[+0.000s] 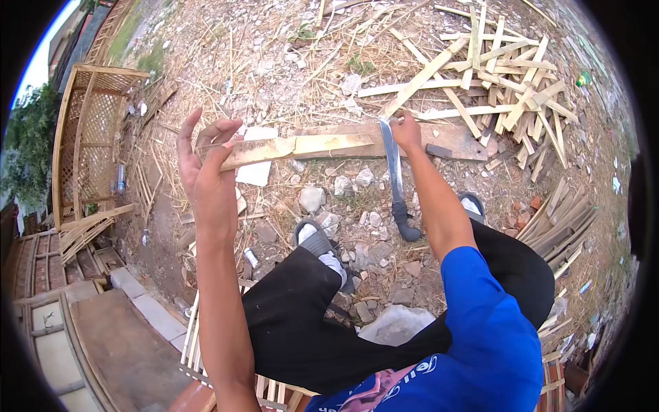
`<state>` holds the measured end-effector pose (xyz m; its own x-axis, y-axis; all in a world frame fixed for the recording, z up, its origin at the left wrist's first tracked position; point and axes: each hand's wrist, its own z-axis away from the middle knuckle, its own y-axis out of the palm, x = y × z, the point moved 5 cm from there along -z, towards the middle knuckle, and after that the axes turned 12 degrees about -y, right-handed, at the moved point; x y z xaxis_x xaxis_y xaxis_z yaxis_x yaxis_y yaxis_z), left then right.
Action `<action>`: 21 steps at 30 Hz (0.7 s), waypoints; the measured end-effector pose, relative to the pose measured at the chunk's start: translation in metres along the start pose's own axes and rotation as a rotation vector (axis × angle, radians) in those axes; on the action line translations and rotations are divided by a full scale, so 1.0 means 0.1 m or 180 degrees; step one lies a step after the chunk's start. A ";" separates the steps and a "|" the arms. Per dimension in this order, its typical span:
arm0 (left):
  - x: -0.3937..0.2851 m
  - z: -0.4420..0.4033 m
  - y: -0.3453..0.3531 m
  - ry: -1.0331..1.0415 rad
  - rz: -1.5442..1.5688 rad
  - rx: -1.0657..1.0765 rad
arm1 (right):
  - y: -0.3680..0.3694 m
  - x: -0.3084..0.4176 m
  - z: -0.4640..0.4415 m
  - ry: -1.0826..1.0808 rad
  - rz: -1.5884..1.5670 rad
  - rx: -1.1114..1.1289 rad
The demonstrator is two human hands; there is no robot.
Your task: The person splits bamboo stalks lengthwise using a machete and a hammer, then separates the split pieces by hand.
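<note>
Pale tan, flat strip of rough wood lies crosswise ahead of a person in a blue T-shirt and black trousers. Between the knees is a large whitish stone; beyond it, grey sandals stand on rubble. The left hand is partly open, fingers raised and apart, its thumb against the strip's left end; how firmly it grips is unclear. A long steel blade with a black handle points away from the body. At its tip, the right hand has its fingers curled in; what they hold cannot be told. Under both lies a weathered brown plank. Farther off, at right, loose pale wooden strips are heaped.
</note>
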<state>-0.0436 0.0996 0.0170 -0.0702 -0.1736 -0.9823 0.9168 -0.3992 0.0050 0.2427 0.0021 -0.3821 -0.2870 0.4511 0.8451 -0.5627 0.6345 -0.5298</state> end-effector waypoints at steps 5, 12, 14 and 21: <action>-0.03 0.09 -0.10 0.0167 -0.1819 -0.0503 | 0.24 0.01 -0.54 -0.0290 0.0652 -0.0105; 0.01 0.18 -0.12 0.0341 -0.2316 -0.0500 | 0.46 -0.31 -0.73 0.0613 0.0288 0.0198; 0.00 0.22 -0.12 0.0486 -0.2573 -0.0477 | 0.48 -0.32 -0.78 0.0540 -0.0104 -0.0051; -0.02 0.27 -0.16 0.0857 -0.3130 -0.0414 | 0.37 0.20 -0.90 0.0519 -0.1162 -0.1373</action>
<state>-0.0691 0.0816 0.0236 -0.7375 0.3915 -0.5503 0.5379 -0.1524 -0.8291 0.2864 0.0909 -0.3914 0.0083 0.2243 0.9745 -0.2266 0.9496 -0.2167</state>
